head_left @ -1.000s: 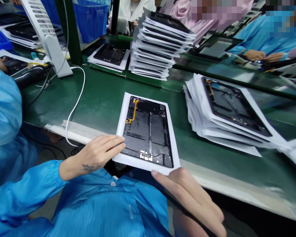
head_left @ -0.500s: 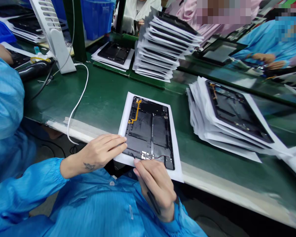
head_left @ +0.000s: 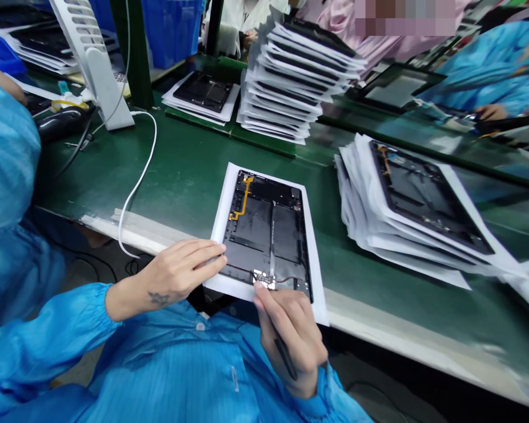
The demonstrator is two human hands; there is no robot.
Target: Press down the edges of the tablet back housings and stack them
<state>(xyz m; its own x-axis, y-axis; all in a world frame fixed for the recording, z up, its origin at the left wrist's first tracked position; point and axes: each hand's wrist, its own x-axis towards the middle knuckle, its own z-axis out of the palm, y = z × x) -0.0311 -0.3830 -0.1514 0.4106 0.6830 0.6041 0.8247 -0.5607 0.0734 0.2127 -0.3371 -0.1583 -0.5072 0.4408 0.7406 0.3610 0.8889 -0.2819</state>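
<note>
A black tablet back housing [head_left: 264, 235] lies on a white paper sheet [head_left: 320, 308] near the bench's front edge. An orange flex cable [head_left: 247, 200] runs along its upper left, and a grey ribbon leads down the middle to a small circuit board [head_left: 264, 278] at the near edge. My left hand [head_left: 183, 267] rests with fingers stretched out, tips touching the housing's left edge. My right hand [head_left: 291, 329] is closed around a slim black tool [head_left: 285, 355], whose exact kind I cannot make out. Its fingertips are at the circuit board and hide the tool's tip.
A stack of housings on paper [head_left: 405, 229] stands to the right, and a taller stack [head_left: 286, 82] at the back. A white fan [head_left: 101, 88] with a white cable [head_left: 147, 170] stands at left. A blue-sleeved person [head_left: 9, 158] sits at left; other people work across the bench.
My right hand has moved a little to the right, from left of the circuit board onto it, with the black tool still held. My left hand and the housing have hardly moved.
</note>
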